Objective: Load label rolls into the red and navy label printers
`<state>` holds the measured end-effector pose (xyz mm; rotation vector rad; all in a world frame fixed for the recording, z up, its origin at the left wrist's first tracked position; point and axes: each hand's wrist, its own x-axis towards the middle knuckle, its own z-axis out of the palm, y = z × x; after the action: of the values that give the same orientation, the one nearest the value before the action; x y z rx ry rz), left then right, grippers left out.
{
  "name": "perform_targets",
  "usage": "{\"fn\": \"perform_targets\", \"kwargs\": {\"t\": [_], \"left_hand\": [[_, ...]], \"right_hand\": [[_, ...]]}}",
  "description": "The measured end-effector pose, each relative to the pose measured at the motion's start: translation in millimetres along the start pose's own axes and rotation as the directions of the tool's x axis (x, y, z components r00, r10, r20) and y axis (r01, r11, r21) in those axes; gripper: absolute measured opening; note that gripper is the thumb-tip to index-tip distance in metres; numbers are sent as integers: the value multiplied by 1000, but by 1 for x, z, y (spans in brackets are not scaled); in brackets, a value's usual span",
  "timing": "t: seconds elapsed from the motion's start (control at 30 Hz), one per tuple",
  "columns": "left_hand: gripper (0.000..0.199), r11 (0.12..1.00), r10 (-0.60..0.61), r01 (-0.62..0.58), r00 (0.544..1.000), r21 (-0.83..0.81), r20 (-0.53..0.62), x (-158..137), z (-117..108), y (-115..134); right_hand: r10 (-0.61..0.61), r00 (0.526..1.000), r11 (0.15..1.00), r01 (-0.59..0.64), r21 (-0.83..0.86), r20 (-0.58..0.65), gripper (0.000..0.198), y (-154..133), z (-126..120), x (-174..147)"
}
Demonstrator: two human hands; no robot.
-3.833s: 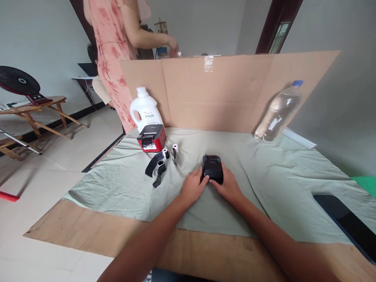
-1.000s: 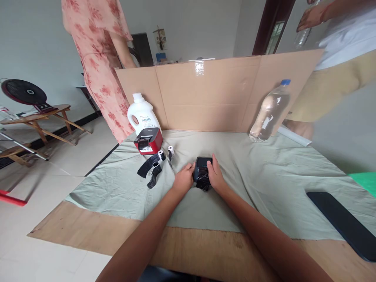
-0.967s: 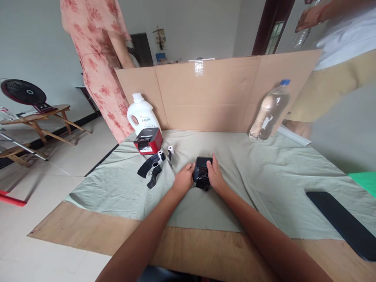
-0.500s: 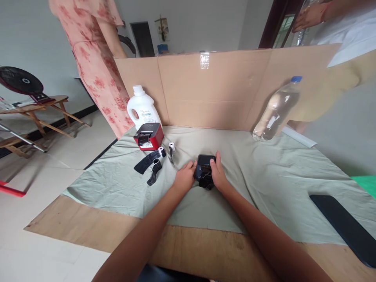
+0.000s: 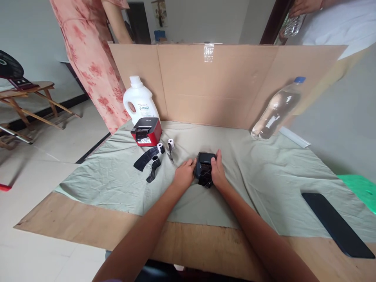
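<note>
Near the middle of a bare-edged wooden table (image 5: 73,219), on or just above a wrinkled pale green cloth (image 5: 117,192), hard to tell which: a small, boxy black plastic device (image 5: 207,158) with rounded corners, a flat lid and a glossy black strip (image 5: 205,179) draped over the near end. Gripped from both sides at once: left hand (image 5: 184,174) closed against the left edge, right hand (image 5: 219,172) wrapped round the right side and over the top edge. Probably light enough for one hand, yet steadier in two; most likely stiff and hard-shelled, perhaps a little slippery on the smooth casing. Best taken by the solid side walls, low down, with no pressure on the lid. By contrast, a thin, limp look to the strip, likely easy to crease or tear, so a poor handle. Off to the left, apart from the hands, three small pale-ended rolls with trailing black strips (image 5: 155,159), apparently just as flimsy. Behind those, a red-and-black boxy machine (image 5: 147,135) with a similar strip at the front. Well to the right, a flat black smartphone (image 5: 336,223).
</note>
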<state>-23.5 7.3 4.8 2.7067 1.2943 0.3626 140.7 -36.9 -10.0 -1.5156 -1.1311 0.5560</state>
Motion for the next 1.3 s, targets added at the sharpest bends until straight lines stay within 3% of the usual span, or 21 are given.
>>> {"fn": "perform_targets", "kwargs": {"t": [0.17, 0.23, 0.4, 0.6, 0.87, 1.1, 1.2, 1.27, 1.3], "left_hand": [[39, 1000, 8, -7, 1000, 11, -13, 0, -2, 1], [40, 1000, 4, -4, 1000, -13, -29, -1, -2, 0], [43, 955, -105, 80, 992, -285, -72, -3, -6, -3], [46, 893, -109, 77, 993, -443, -48, -2, -10, -3], [58, 887, -128, 103, 991, -449, -25, -1, -3, 1], [59, 849, -120, 106, 993, -518, 6, 0, -4, -2], [60, 854, -121, 114, 993, -507, 20, 1, -5, -2], [61, 869, -117, 115, 993, -481, 26, 0, -5, -2], [61, 878, -114, 113, 993, -466, 26, 0, -5, -1]], "right_hand": [[7, 1000, 1000, -7, 19, -29, 81, 0, 1, 0], [8, 995, 1000, -7, 13, -95, 75, -5, 0, -2], [44, 944, 999, -37, 27, -328, 55, -13, -7, -7], [-12, 923, 999, 23, 23, -384, 43, -15, -13, -10], [-66, 955, 994, 88, 64, -289, 42, -19, -15, -7], [-65, 992, 997, 61, -43, -110, 46, -11, -18, 4], [-159, 986, 971, 149, -185, -42, 33, -13, -27, 18], [-196, 980, 907, 198, -372, 44, 24, -22, -34, 33], [-155, 981, 854, 194, -483, 120, 22, -30, -37, 40]]}}
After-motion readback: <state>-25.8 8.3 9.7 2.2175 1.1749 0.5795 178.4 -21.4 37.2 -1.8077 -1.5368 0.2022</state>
